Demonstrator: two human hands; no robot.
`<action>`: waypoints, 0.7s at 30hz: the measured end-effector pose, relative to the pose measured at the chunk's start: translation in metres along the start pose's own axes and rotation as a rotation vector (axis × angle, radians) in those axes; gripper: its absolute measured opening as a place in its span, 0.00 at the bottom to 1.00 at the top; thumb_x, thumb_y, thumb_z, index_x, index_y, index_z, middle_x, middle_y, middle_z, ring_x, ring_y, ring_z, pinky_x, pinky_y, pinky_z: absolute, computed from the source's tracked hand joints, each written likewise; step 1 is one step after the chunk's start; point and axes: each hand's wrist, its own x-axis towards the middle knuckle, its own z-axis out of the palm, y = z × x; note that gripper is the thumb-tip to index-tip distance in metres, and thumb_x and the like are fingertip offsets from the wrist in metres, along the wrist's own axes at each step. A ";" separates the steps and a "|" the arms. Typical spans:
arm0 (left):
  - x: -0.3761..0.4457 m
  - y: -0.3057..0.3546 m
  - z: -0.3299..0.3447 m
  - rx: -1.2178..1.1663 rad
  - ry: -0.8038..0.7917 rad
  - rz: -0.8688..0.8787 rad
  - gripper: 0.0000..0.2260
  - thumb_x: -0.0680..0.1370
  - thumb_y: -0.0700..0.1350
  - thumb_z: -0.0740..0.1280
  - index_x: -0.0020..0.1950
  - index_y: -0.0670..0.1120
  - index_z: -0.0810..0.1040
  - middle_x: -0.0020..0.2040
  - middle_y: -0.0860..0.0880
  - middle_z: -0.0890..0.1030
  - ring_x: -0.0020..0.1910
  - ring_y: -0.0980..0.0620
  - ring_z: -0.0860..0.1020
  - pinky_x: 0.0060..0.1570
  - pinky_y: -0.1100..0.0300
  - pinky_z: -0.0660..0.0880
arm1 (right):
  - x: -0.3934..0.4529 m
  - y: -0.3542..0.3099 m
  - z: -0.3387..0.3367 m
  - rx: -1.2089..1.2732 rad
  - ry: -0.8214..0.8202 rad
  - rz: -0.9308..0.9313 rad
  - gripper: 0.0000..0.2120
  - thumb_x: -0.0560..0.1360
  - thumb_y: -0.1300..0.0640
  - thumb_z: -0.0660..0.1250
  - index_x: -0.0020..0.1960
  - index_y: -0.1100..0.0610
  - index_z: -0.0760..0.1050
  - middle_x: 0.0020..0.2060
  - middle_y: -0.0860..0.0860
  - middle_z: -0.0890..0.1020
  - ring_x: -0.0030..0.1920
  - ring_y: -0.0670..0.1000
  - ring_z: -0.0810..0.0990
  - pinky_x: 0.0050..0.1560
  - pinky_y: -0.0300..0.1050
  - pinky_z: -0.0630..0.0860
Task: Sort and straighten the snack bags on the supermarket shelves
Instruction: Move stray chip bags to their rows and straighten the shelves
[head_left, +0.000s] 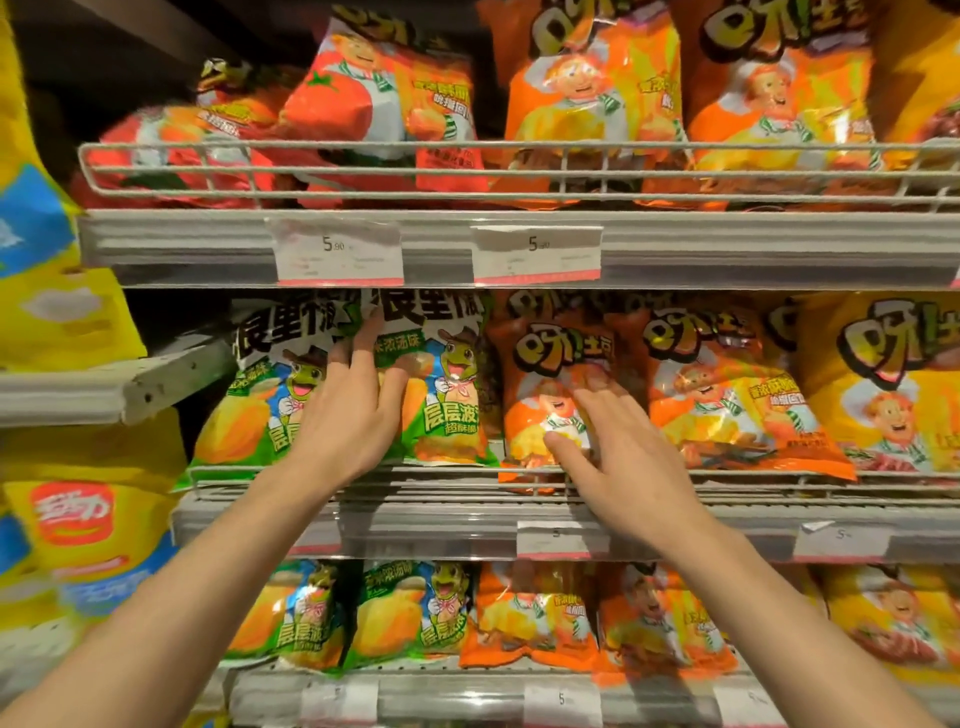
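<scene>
Green bags (447, 395) partly hidden by left hand (345, 415), tops cut off

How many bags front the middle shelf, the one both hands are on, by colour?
Green frog bags: 2, the left hand resting across both
Orange bags: 2, the right hand on the left one
Yellow bags: 1, cut off at the frame edge
Total: 5 front bags; any behind are hidden.
</scene>
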 end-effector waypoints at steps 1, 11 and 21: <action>0.002 -0.002 0.002 0.012 -0.016 0.007 0.26 0.86 0.56 0.53 0.83 0.53 0.53 0.78 0.38 0.63 0.71 0.35 0.68 0.66 0.43 0.68 | 0.001 0.001 0.001 -0.002 -0.002 -0.003 0.33 0.82 0.35 0.55 0.80 0.53 0.61 0.78 0.49 0.67 0.80 0.53 0.59 0.74 0.54 0.66; -0.009 -0.012 0.017 0.137 0.046 0.195 0.29 0.84 0.64 0.45 0.82 0.52 0.59 0.79 0.38 0.61 0.76 0.38 0.62 0.72 0.44 0.63 | -0.001 -0.004 -0.001 -0.050 -0.008 0.017 0.32 0.83 0.35 0.53 0.80 0.51 0.60 0.79 0.48 0.66 0.81 0.51 0.58 0.73 0.51 0.66; -0.009 -0.004 0.034 0.316 0.048 0.287 0.32 0.82 0.67 0.42 0.83 0.55 0.57 0.78 0.42 0.66 0.79 0.42 0.60 0.78 0.42 0.54 | -0.005 0.003 -0.022 0.007 -0.003 -0.099 0.29 0.83 0.40 0.58 0.80 0.52 0.64 0.80 0.50 0.63 0.82 0.52 0.53 0.80 0.47 0.47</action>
